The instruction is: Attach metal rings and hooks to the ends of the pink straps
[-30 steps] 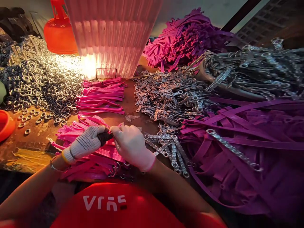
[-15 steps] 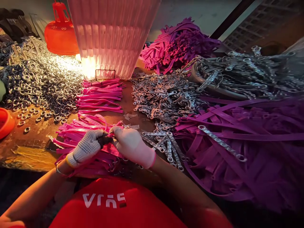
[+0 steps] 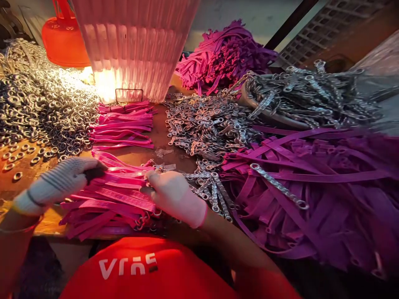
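My left hand (image 3: 64, 178), in a white knitted glove with dark fingertips, is closed at the left end of a pink strap (image 3: 124, 169). Gloved in white too, my right hand (image 3: 176, 193) pinches at the strap's right end, near a small metal fitting. The strap runs between both hands, just over a pile of pink straps (image 3: 102, 207). Small metal rings (image 3: 141, 220) show at the right ends of the pile. My fingers partly cover both strap ends.
Loose metal rings (image 3: 40, 112) are heaped at left under a red lamp (image 3: 64, 41). A ribbed translucent panel (image 3: 134, 45) stands behind more pink straps (image 3: 124, 124). Twisted metal links (image 3: 208, 120) lie right of centre, beside purple straps (image 3: 311, 232) and a full container (image 3: 277, 114).
My left hand has moved left, away from my right hand, and the strap now stretches between them. My right hand stays near the same spot. The view has shifted slightly.
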A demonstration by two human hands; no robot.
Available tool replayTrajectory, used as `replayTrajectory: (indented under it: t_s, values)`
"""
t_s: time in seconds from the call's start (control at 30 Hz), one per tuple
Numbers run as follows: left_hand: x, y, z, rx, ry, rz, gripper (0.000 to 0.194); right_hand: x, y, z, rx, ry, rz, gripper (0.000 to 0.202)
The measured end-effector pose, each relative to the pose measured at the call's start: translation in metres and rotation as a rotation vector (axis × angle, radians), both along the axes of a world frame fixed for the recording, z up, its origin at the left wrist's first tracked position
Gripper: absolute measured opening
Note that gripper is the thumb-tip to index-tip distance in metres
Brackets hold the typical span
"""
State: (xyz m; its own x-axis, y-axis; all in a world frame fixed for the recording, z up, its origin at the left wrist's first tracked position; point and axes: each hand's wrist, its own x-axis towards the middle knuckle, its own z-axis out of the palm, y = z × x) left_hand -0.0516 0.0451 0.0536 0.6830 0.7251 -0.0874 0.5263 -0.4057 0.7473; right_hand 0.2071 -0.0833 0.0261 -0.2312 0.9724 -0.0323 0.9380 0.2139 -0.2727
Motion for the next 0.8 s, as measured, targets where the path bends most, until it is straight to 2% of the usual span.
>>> replayTrajectory:
  t_s: [0.07, 0.13, 0.2, 0.27, 0.3, 0.37, 0.4, 0.47, 0.57, 0.63, 0.7, 0.8]
  values:
    - [-0.011, 0.007, 0.004, 0.004, 0.028, 0.11, 0.035, 0.023, 0.005, 0.0, -0.011, 0.143, 0.088, 0.032]
    - [-0.008, 0.003, 0.003, -0.089, -0.028, 0.264, 0.034, 0.052, 0.022, -0.008, 0.007, 0.251, 0.107, 0.032]
    - [0.01, -0.005, -0.003, -0.363, -0.213, 0.426, 0.026, 0.081, 0.05, -0.025, 0.071, 0.194, -0.12, 0.028]
    - [0.034, -0.012, -0.011, -0.77, -0.445, 0.53, 0.024, 0.105, 0.082, -0.048, 0.097, -0.044, -0.398, 0.024]
    - [0.046, -0.014, -0.015, -0.971, -0.531, 0.554, 0.028, 0.115, 0.097, -0.06, 0.096, -0.144, -0.493, 0.026]
    - [0.065, -0.014, -0.022, -1.256, -0.636, 0.555, 0.036, 0.129, 0.12, -0.082, 0.086, -0.205, -0.586, 0.027]
    - [0.07, -0.013, -0.025, -1.336, -0.665, 0.538, 0.04, 0.134, 0.127, -0.09, 0.08, -0.199, -0.601, 0.026]
    - [0.075, -0.012, -0.029, -1.383, -0.692, 0.502, 0.041, 0.14, 0.133, -0.102, 0.083, -0.158, -0.613, 0.029]
    - [0.075, -0.015, -0.035, -1.345, -0.665, 0.419, 0.034, 0.136, 0.126, -0.104, 0.145, -0.083, -0.629, 0.035]
    - [0.075, -0.019, -0.037, -1.286, -0.628, 0.356, 0.032, 0.122, 0.114, -0.096, 0.224, 0.125, -0.571, 0.032]
    - [0.077, -0.023, -0.037, -1.202, -0.591, 0.32, 0.03, 0.099, 0.099, -0.083, 0.264, 0.443, -0.437, 0.026]
    - [0.082, -0.029, -0.035, -1.061, -0.538, 0.294, 0.025, 0.06, 0.076, -0.059, 0.213, 0.765, -0.22, 0.022]
